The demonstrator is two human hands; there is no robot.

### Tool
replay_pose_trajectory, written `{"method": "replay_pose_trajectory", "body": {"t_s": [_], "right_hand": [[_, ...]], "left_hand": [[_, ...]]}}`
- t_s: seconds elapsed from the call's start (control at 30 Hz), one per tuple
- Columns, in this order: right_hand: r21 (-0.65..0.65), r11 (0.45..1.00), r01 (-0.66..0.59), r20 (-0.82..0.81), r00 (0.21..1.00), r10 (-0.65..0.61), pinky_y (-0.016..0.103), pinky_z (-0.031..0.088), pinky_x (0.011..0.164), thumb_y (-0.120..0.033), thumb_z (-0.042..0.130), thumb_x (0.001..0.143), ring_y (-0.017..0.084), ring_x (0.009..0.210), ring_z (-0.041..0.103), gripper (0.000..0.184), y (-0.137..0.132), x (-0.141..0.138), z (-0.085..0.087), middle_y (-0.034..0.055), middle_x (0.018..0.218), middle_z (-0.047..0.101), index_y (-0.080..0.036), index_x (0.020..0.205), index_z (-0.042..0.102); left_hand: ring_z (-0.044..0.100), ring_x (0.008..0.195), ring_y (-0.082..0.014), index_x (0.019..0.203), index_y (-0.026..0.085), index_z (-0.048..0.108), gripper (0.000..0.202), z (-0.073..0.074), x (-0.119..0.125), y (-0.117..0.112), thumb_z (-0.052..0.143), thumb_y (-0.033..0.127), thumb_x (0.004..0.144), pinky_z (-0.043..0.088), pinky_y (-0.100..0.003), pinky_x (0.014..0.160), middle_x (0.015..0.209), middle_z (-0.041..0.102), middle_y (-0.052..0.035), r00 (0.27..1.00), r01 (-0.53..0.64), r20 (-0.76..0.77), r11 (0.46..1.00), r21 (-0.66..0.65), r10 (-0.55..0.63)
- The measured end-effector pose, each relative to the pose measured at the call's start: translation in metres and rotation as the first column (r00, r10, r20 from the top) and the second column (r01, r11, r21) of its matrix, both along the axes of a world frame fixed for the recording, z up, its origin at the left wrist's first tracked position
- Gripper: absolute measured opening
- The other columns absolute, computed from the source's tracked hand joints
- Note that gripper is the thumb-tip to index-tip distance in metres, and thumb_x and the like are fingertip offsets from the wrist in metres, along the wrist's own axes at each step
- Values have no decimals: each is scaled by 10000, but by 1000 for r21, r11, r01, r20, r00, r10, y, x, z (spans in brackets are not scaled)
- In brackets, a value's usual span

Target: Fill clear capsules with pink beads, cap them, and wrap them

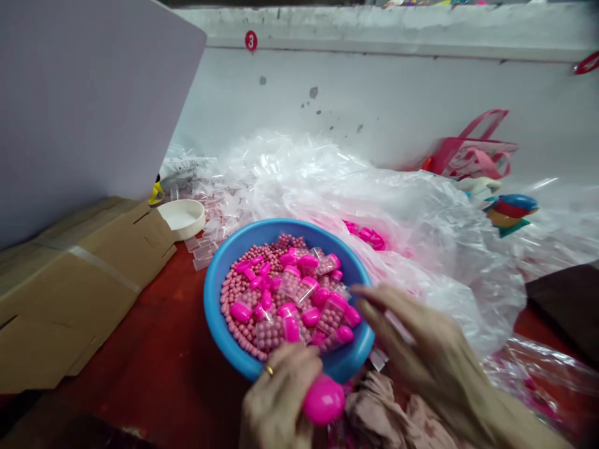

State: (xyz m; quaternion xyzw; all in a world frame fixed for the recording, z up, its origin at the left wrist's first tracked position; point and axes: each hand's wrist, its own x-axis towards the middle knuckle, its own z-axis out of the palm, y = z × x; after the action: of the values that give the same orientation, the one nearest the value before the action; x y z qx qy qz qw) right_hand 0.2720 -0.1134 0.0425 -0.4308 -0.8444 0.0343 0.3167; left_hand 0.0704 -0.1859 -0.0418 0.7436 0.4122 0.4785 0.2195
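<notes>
A blue bowl (216, 282) on the red table holds many small pink beads (233, 289) and several clear capsules with pink caps (331, 310). My left hand (277, 399), a ring on one finger, is closed round a bright pink rounded cap (323, 401) just below the bowl's near rim. My right hand (423, 349) reaches in from the right, fingers stretched toward the capsules at the bowl's right edge; whether it holds anything small I cannot make out.
Crumpled clear plastic bags (374, 193) pile behind and right of the bowl, with more pink caps (367, 237) inside. A white lid (183, 217) and flattened cardboard (79, 280) lie left. Pink bag (472, 153) and coloured toy (510, 212) sit back right.
</notes>
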Motion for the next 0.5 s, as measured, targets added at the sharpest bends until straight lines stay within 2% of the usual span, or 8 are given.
{"method": "replay_pose_trajectory", "body": {"t_s": [0.03,0.1,0.17,0.23,0.3,0.37,0.5], "right_hand": [[-43,996,76,58,996,-73,256,508,669,-229,422,952,155,736,647,200,27,1,5,52,853,675,-161,1027,594],[-70,989,131,114,986,-122,304,500,686,-194,420,943,183,756,636,210,81,0,2,87,854,668,-116,963,614],[-114,984,139,192,975,-115,354,497,775,-152,418,946,188,840,629,204,127,-5,-14,91,913,661,-103,998,610],[-199,977,79,292,956,-18,362,512,790,-241,521,933,162,856,627,149,158,-10,-35,44,951,651,-136,985,614],[-280,959,39,373,925,71,372,521,798,-285,568,913,163,881,628,172,171,-13,-52,39,990,646,-141,995,616],[-351,936,15,429,891,146,380,524,805,-284,575,910,168,892,631,174,172,-14,-59,42,996,647,-135,988,620],[-459,888,-27,453,853,260,374,523,806,-258,575,910,165,881,637,145,158,-6,-51,34,950,657,-131,955,629]], "left_hand": [[538,1179,-242,1289,226,488,413,7,-3,15,528,143,887,447,-401,1016,1225,632,-97,996,-55,-72,997,60,60],[558,1168,-253,1216,165,548,368,20,-4,41,499,75,864,473,-395,995,1196,652,-123,967,-110,-219,990,93,128],[555,1179,-293,1146,132,605,354,26,0,59,470,44,830,505,-430,958,1184,655,-150,923,-139,-359,990,25,139],[544,1192,-326,1104,130,635,365,24,6,67,452,39,801,522,-461,928,1196,645,-165,879,-139,-463,990,-30,110],[538,1198,-330,1086,132,646,383,15,10,67,422,34,792,523,-468,922,1199,641,-170,870,-142,-482,989,-48,102],[536,1201,-310,1111,131,638,409,6,9,62,392,26,801,514,-455,936,1196,641,-171,900,-158,-417,986,-45,125],[566,1171,-238,1148,184,620,359,0,-9,56,422,72,871,500,-358,961,1193,654,-125,947,-179,-276,984,-17,167]]}}
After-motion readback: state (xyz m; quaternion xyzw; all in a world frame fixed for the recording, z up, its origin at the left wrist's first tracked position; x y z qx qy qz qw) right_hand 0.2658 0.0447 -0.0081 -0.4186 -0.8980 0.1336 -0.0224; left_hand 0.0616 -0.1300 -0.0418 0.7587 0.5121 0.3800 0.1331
